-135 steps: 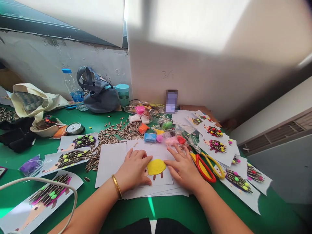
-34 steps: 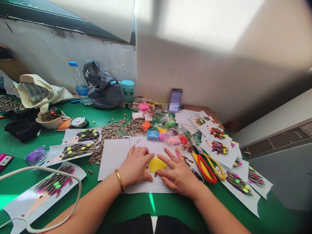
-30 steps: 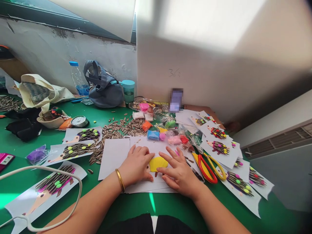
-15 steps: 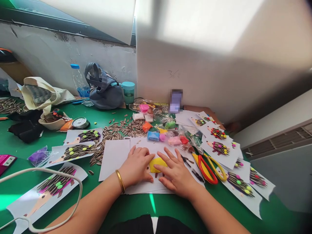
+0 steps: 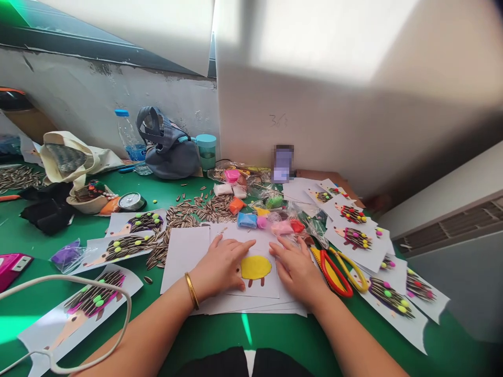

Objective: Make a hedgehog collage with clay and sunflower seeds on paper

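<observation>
A yellow clay body (image 5: 256,267) lies flat on a white card (image 5: 231,291) in front of me, with small brown feet below it. My left hand (image 5: 223,266) rests on the card's left side, fingers apart, covering most of the animal's head; thumb and forefinger frame the clay's left edge. To the right of the clay, my right hand (image 5: 296,268) lies with fingers spread over the paper, apart from the yellow shape. Neither hand holds anything. More white sheets (image 5: 275,308) are stacked under the card.
Sunflower seeds (image 5: 204,209) and bagged coloured clay (image 5: 247,220) lie beyond the cards. Red-handled scissors (image 5: 334,275) and yellow-handled scissors (image 5: 353,269) lie right. Seed-spined hedgehog cards (image 5: 94,298) flank both sides. A white cable (image 5: 128,314) loops at left.
My right hand has moved right, off the yellow clay, which now shows whole. My left hand stays almost in place. The view has shifted slightly.
</observation>
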The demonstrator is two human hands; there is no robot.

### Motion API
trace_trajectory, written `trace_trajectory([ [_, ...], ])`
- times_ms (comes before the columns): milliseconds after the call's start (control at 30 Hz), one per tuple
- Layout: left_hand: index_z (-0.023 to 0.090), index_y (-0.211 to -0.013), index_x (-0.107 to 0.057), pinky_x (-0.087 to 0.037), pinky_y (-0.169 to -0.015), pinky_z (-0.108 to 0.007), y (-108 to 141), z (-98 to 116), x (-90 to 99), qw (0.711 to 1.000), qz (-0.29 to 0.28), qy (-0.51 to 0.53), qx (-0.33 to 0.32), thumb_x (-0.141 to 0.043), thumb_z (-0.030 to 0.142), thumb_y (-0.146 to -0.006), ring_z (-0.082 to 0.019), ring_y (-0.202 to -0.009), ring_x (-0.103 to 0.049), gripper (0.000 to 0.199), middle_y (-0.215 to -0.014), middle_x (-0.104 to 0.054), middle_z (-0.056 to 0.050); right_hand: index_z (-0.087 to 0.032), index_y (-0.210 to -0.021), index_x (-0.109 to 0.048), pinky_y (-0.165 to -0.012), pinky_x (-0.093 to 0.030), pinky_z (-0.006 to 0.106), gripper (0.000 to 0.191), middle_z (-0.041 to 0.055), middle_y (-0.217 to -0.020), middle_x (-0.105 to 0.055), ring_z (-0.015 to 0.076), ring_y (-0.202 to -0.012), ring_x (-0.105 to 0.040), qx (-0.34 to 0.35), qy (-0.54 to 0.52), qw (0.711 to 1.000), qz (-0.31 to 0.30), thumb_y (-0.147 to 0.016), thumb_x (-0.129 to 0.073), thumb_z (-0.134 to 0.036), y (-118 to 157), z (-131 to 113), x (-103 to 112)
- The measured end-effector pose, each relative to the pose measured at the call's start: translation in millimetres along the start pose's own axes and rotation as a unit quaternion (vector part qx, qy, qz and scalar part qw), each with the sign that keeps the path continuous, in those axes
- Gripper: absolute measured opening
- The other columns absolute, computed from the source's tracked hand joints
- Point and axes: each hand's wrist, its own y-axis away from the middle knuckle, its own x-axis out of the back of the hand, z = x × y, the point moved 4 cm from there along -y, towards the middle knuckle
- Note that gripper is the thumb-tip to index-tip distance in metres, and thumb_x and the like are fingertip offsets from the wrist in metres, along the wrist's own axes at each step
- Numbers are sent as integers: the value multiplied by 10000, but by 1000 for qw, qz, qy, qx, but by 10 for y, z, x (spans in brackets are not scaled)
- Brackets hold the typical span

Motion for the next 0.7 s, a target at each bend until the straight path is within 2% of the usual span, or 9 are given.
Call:
trace_trajectory([
  [67, 320, -1438, -363, -214, -1140, -531, 0, -28, 77, 1000, 10, 8, -1, -806, 322, -692, -248, -1208, -539, 867, -1277, -635, -41, -230, -1353, -501, -1152, -130, 633, 476, 83, -1135, -725, 261, -1352, -453, 1, -5, 1000, -2, -896, -425, -122, 5, -5, -2],
  [133, 304, -1392, -446, -309, -1104, -461, 5, -90, 187, 998, 54, 0, 12, -706, 245, -789, -235, -1210, -537, 659, -1296, -626, -42, -232, -1327, -528, -1151, -118, 638, 448, 86, -1101, -737, 264, -1343, -465, 1, -6, 1000, 2, -905, -420, -128, 6, -9, 3],
  [233, 250, -1194, -635, -408, -998, -411, 14, -213, 308, 992, 103, -39, 57, -607, 217, -852, -249, -1136, -570, 345, -1188, -673, -63, -233, -1288, -565, -1148, -115, 643, 409, 88, -1050, -749, 270, -1322, -491, 0, -9, 1000, 9, -916, -421, -141, 7, -7, 10],
  [300, 243, -1060, -698, -423, -947, -410, 14, -277, 320, 991, 90, -60, 81, -604, 242, -851, -259, -1082, -588, 229, -1098, -692, -65, -235, -1256, -589, -1149, -110, 642, 388, 83, -1041, -750, 269, -1309, -505, 4, -10, 1000, 15, -917, -424, -142, 9, -6, 11],
  [467, 259, -934, -706, -412, -870, -416, 11, -338, 240, 989, 40, -85, 115, -665, 304, -795, -270, -993, -590, 152, -972, -682, -46, -251, -1146, -660, -1156, -86, 632, 342, 60, -1143, -721, 270, -1290, -519, 8, -6, 999, 31, -910, -444, -131, 12, -17, -4],
  [700, 228, -842, -669, -391, -862, -416, -17, -334, 188, 987, 53, -91, 125, -632, 284, -816, -261, -980, -568, 72, -946, -662, -50, -260, -1070, -703, -1157, -95, 620, 296, 31, -1160, -716, 275, -1262, -529, -2, 6, 999, 32, -896, -495, -141, 12, -29, -30],
])
